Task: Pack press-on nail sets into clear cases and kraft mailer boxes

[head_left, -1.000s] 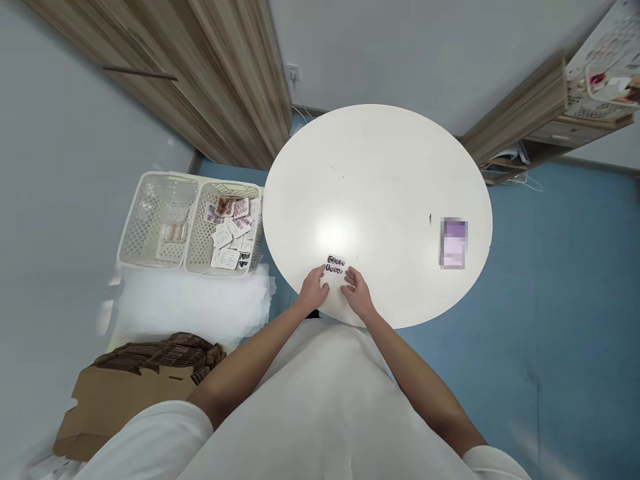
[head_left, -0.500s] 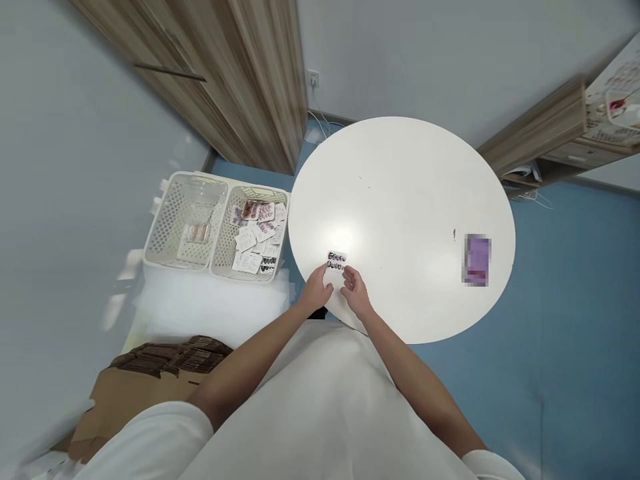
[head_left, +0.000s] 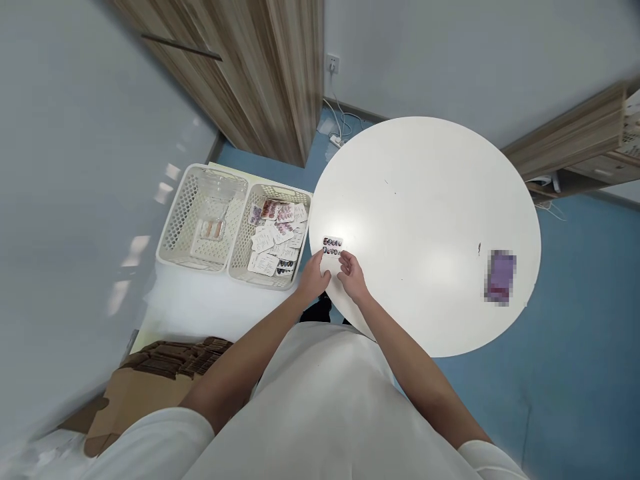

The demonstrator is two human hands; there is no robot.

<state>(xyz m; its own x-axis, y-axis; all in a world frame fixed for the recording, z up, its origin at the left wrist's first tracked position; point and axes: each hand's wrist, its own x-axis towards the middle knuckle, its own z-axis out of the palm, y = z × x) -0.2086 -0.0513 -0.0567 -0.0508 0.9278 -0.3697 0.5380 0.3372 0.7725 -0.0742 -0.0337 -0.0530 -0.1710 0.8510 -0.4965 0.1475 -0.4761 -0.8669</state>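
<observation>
A small white card of press-on nails [head_left: 333, 246] shows two rows of dark, glossy nails. It is at the left front part of the round white table [head_left: 425, 187]. My left hand [head_left: 313, 277] grips the card by its lower left edge, fingers bent and thumb pointing inward. On the other side, my right hand [head_left: 353, 276] has its curled fingers at the card's lower right corner. The card's lower part blends with the white tabletop, so its exact edge is hard to see.
Left of the table, a white basket [head_left: 240, 267] holds several nail cards. Beside it, another white basket [head_left: 167, 257] contains clear plastic boxes. Flattened brown cardboard [head_left: 145, 400] lies at lower left. A blurred purple item [head_left: 501, 277] rests on the table's right side.
Both hands and the nail card have shifted left together over the tabletop, closer to its left edge. The camera view has turned slightly.
</observation>
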